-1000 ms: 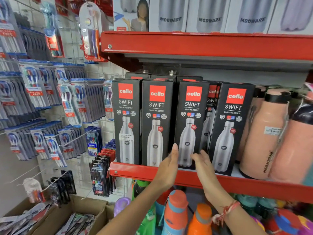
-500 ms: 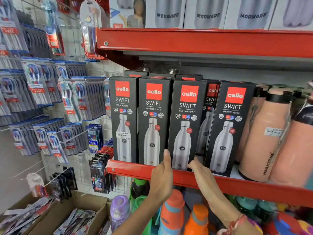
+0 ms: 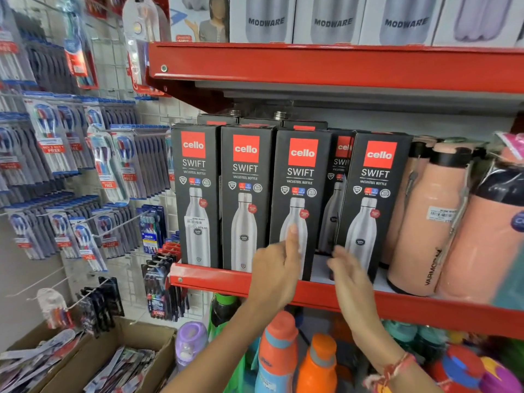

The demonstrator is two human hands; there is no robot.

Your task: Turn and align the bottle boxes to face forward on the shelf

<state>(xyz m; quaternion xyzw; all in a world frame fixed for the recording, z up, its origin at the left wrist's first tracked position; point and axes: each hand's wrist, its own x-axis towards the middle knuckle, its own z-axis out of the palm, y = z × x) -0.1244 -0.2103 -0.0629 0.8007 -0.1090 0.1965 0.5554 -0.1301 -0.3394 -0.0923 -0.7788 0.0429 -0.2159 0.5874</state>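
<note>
I am reaching up to the red shelf (image 3: 221, 282) where the black bottle boxes are standing upright in a row, their long sides running straight up. My left hand (image 3: 276, 268) is resting against the lower front of the third box (image 3: 300, 177), with one finger stretched up over the printed bottle and the rest loosely spread; it is not gripping anything. My right hand (image 3: 347, 272) is hovering, fingers loose and empty, in front of the gap between that box and the fifth box (image 3: 377, 177), just beside its lower left corner; the blur is keeping me from telling whether it is touching.

The first box (image 3: 195, 171) and the second box (image 3: 245, 177) are already facing me squarely. The fifth one is sitting slightly turned and tilted, its top leaning to the right, and behind the gap a fourth box (image 3: 338, 165) is set further back, only partly showing.

So the work is lying directly ahead and a little right of my hands. My right hand is the nearer one to the crooked box, and I judge it will need to swing that lower corner round while my left is steadying the neighbour.
</note>
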